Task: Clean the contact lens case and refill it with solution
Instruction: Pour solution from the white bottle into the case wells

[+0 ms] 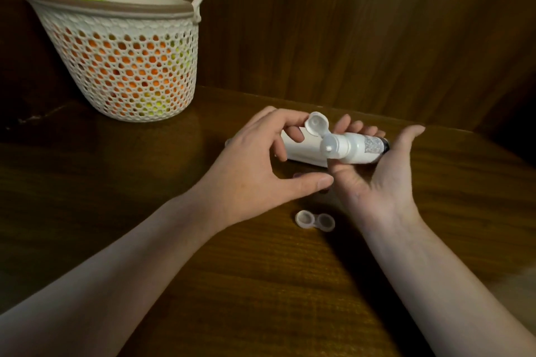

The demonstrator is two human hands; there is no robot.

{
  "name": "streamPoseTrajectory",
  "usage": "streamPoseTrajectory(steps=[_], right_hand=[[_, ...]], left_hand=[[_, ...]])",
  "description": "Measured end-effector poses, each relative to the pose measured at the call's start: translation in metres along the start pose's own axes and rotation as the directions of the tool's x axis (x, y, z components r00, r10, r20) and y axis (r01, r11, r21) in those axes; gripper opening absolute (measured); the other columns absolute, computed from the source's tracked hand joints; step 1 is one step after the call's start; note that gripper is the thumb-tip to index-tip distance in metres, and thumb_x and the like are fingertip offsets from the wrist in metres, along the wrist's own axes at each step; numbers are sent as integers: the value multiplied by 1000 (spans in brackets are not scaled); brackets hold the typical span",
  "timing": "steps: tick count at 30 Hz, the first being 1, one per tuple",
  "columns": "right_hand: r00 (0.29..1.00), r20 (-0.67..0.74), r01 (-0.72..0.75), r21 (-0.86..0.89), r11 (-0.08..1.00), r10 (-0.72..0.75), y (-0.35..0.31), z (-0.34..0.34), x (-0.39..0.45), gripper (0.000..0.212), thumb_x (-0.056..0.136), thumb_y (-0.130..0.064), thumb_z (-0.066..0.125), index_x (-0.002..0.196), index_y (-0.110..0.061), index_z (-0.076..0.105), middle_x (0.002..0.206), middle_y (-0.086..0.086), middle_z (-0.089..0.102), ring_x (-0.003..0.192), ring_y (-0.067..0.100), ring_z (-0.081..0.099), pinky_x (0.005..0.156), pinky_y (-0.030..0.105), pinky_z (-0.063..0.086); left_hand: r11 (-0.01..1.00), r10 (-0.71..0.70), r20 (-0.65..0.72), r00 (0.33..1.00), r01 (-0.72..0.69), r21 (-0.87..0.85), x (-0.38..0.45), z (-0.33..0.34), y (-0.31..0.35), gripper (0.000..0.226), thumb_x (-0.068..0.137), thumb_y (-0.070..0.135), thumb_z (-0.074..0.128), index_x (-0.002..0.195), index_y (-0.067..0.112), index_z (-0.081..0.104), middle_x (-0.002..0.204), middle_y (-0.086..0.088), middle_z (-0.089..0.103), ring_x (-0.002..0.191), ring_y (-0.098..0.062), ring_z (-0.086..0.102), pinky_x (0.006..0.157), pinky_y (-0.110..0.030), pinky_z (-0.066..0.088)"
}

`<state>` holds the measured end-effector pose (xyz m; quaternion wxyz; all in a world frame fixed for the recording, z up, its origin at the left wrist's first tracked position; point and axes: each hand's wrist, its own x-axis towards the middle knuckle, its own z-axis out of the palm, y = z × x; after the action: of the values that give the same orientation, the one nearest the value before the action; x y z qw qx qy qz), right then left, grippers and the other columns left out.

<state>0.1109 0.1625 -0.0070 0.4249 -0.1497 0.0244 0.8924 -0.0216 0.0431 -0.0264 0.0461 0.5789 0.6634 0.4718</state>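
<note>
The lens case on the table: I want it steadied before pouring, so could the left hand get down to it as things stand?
Probably yes. The lens case lies open on bare table, just below the left hand, with nothing between them. The left fingers only touch the bottle's flip cap; the right hand holds the bottle.

right hand (374, 179): cradles solution bottle (352, 149) | left hand (255, 171): fingers (293, 132) at flipped-open cap (316, 123) | lens case (315, 221): on tabletop (261, 269), below both hands
</note>
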Motion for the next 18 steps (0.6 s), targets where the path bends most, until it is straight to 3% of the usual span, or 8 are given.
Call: streamPoseTrajectory(steps=[3, 7, 10, 11, 12, 14, 16, 18], right_hand=[[1000, 2, -18, -104, 994, 18, 2, -1, 1, 73, 83, -65, 83, 135, -15, 72, 135, -1, 68, 119, 24, 72, 104, 47, 60], [999, 13, -42, -237, 971, 47, 9, -3, 0, 61, 87, -71, 73, 110, -14, 73, 114, -3, 68, 103, 19, 75, 94, 46, 65], [996, 57, -51, -350, 935, 75, 13, -5, 2, 67, 89, -68, 73, 130, -15, 71, 136, 10, 71, 118, 34, 74, 105, 55, 59], [991, 87, -49, -440, 897, 97, 14, -5, 2, 69, 90, -68, 71, 131, -13, 70, 137, 14, 72, 119, 31, 73, 107, 50, 57], [987, 114, -31, -557, 830, 114, 15, -6, 1, 72, 92, -69, 67, 134, -10, 69, 131, 12, 74, 110, 22, 73, 100, 40, 56], [985, 142, 40, -747, 664, 101, 16, -8, 1, 76, 95, -68, 65, 140, -8, 68, 96, 3, 72, 75, 11, 58, 79, 33, 42], [983, 168, 96, -828, 553, 80, 14, -9, 2, 69, 94, -64, 69, 136, -8, 72, 75, -1, 58, 60, 10, 46, 80, 38, 37], [979, 183, 119, -864, 489, 85, 12, -8, 0, 61, 94, -59, 73, 129, -10, 76, 71, -1, 56, 56, 9, 47, 84, 41, 38]], left_hand=[[996, -43, -59, 997, 38, -81, 0, 2, 1, 73, 75, 57, 84, 140, 39, 57, 115, 22, 60, 91, -5, 59, 75, -18, 46], [977, -75, -115, 991, 50, -207, 2, 3, 0, 71, 77, 58, 80, 139, 29, 61, 110, 16, 65, 84, -4, 63, 69, -15, 52], [954, -97, -151, 984, 49, -297, 3, 1, -2, 72, 76, 60, 76, 138, 26, 62, 107, 15, 66, 81, -3, 65, 67, -17, 54], [946, -105, -165, 981, 47, -321, 4, 0, -3, 70, 77, 60, 77, 138, 26, 62, 107, 15, 67, 81, -3, 65, 67, -18, 54], [942, -110, -182, 977, 44, -332, 4, 0, -3, 69, 79, 60, 77, 137, 27, 62, 108, 15, 67, 81, -3, 65, 67, -19, 54], [948, -109, -221, 969, 34, -317, 4, -2, -4, 66, 82, 63, 78, 137, 29, 62, 110, 17, 67, 82, -5, 66, 67, -19, 55], [954, -115, -254, 960, 35, -297, 4, -4, -3, 62, 84, 64, 74, 136, 33, 60, 113, 17, 67, 85, -6, 67, 67, -19, 55], [956, -123, -276, 953, 39, -292, 4, -5, -3, 59, 86, 61, 73, 137, 34, 59, 116, 17, 66, 87, -8, 68, 69, -21, 57]])
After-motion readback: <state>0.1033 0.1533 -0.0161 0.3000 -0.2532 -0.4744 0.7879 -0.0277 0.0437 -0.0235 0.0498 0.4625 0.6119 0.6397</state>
